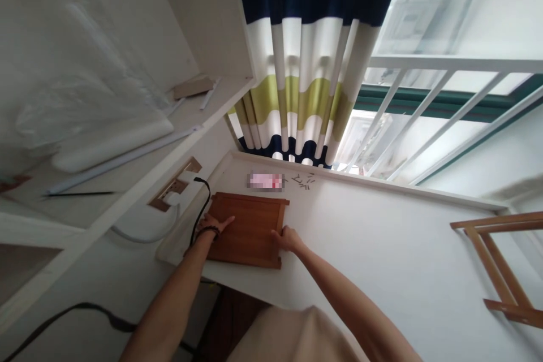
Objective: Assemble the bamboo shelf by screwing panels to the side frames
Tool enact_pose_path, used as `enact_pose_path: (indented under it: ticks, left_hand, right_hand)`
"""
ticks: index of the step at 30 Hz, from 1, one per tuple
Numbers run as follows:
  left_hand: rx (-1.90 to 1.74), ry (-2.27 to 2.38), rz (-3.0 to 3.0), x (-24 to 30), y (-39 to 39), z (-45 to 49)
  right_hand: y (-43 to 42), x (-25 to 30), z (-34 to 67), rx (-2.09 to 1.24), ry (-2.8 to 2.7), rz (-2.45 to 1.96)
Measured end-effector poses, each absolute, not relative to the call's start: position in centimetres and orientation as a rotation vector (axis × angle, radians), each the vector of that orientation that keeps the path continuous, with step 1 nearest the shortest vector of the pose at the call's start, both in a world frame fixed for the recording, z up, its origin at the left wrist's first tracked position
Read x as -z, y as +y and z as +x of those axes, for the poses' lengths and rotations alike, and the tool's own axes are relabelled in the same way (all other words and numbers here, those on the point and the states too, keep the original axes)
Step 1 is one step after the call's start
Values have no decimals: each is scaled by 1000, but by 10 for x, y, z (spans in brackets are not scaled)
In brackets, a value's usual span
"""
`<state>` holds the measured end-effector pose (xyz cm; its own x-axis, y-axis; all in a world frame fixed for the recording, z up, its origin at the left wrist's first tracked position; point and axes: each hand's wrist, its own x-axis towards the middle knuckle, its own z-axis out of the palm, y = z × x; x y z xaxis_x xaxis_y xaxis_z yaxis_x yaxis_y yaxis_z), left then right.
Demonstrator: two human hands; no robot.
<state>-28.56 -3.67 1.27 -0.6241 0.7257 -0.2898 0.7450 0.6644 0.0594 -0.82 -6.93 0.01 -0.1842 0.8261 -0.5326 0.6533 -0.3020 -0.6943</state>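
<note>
A reddish-brown wooden panel [248, 229] with narrow rails along its sides lies on the white tabletop. My left hand [212, 227], with a dark beaded bracelet at the wrist, grips its left edge, thumb stretched over the top face. At the opposite edge my right hand [289, 238] holds the panel, thumb on top and fingers partly hidden at the side. Just beyond it lie several small dark metal pieces [303, 182], perhaps screws, beside a blurred pink packet [266, 181].
A light wooden frame [494, 260] rests at the right of the white table [373, 249]. Plugs and cables run from a wall socket [176, 184] on the left. Shelves with plastic wrap [110, 141] rise above it. A striped curtain [297, 85] and a window railing [428, 124] stand behind.
</note>
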Motion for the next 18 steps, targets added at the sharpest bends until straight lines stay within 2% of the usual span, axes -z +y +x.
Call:
enact_pose_path:
  ticks: [5, 13, 18]
  left_hand:
    - [108, 2548, 1107, 1, -32, -299]
    - [-103, 2334, 1351, -7, -55, -318]
    - [-226, 2280, 1469, -9, -64, -282]
  right_hand:
    - [-71, 13, -2, -1559, -1673, -1867]
    - [-81, -3, 9, -1955, -1276, -1549]
    - [-77, -23, 23, -1928, -1029, -1371]
